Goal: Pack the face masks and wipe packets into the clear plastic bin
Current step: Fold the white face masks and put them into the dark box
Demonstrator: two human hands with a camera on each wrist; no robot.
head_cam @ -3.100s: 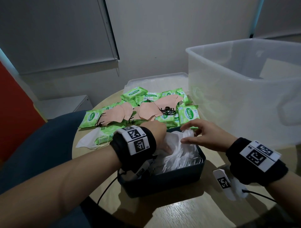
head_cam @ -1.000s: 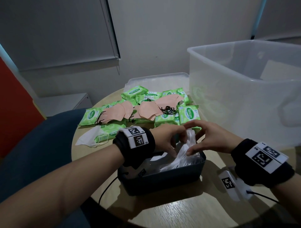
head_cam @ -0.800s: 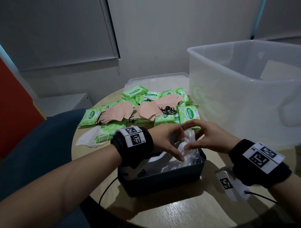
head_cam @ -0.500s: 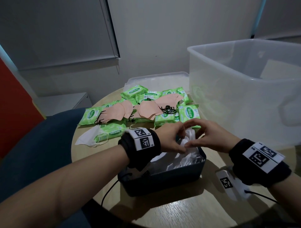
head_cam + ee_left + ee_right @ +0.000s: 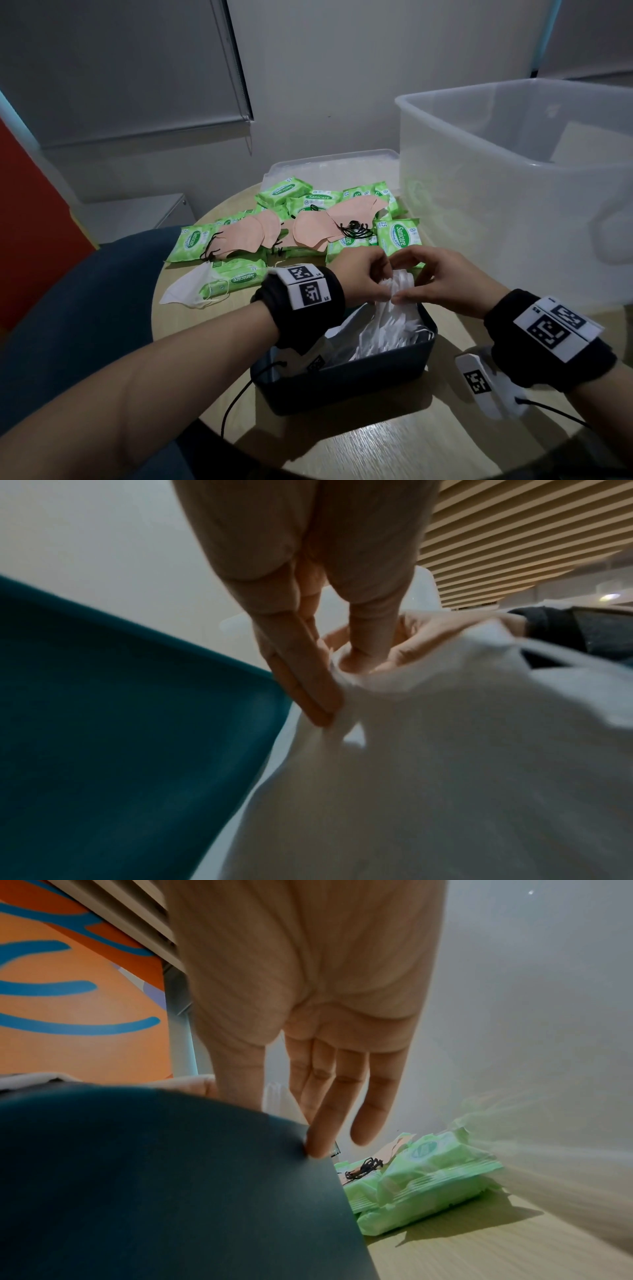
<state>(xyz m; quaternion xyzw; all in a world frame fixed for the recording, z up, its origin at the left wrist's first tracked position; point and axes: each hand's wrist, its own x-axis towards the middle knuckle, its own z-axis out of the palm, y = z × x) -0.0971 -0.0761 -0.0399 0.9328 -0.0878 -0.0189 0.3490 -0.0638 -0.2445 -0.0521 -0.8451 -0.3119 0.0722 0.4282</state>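
Note:
A dark box [image 5: 342,377] in front of me holds a heap of white face masks [image 5: 387,329]. Over its far end my left hand [image 5: 363,277] and right hand [image 5: 431,281] meet, and both pinch the top of a bunch of white masks [image 5: 402,284]. The left wrist view shows my left hand [image 5: 335,685] with thumb and fingers pinching the white fabric [image 5: 445,750]. In the right wrist view my right hand [image 5: 279,1118] reaches behind the box wall [image 5: 171,1177]. Green wipe packets [image 5: 397,236] and peach masks [image 5: 315,229] lie beyond. The clear plastic bin [image 5: 513,205] stands at the right.
One white mask [image 5: 191,287] lies alone at the table's left edge. A clear lid [image 5: 329,168] sits behind the packets. A blue chair [image 5: 85,308] is at my left. Wrist cables trail over the wooden table [image 5: 376,445] near the box.
My left hand came up out of the box and closed on the mask bunch beside the right hand. Both hands drew together over the box's far end.

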